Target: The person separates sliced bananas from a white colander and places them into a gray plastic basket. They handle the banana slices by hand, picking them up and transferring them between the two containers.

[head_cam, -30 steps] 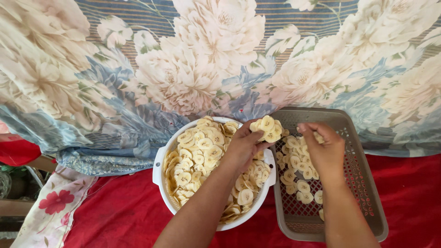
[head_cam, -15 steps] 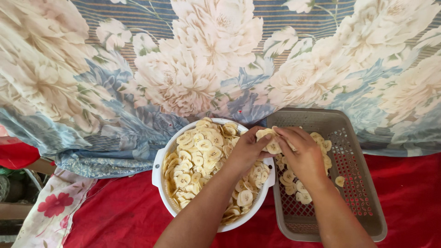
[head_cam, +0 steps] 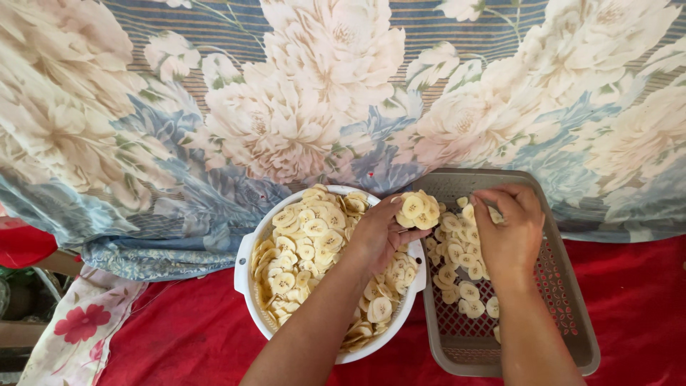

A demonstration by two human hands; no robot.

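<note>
Left hand fingers curled round stack of banana slices, held over gap between white bowl and grey tray; right hand fingertips pinching single slice above tray's scattered slices; red cloth beneath.

A red cloth is covering the surface below, and a white bowl of pale banana slices is sitting on it just beside a grey slotted tray. A large floral sheet is draping over the far part, its lower edge overlapping the red cloth.
</note>
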